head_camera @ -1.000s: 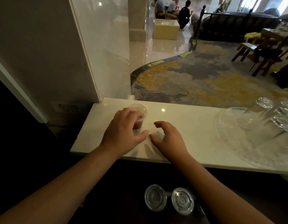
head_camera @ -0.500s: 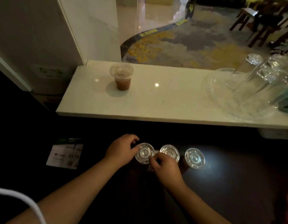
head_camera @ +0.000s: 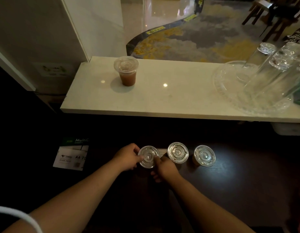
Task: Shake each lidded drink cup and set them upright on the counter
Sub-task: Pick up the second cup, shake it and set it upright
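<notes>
Three lidded cups sit on the dark lower shelf, both hands closed around the leftmost cup (head_camera: pixel 148 156), left hand (head_camera: pixel 128 157) and right hand (head_camera: pixel 165 168) at its rim; light, thin-walled, likely squashy, best held lower down.

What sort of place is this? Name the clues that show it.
Probably a hotel lobby bar or café: a pale serving counter, a tray of upturned glasses, lidded drink cups, and a carpeted lounge beyond.
</notes>
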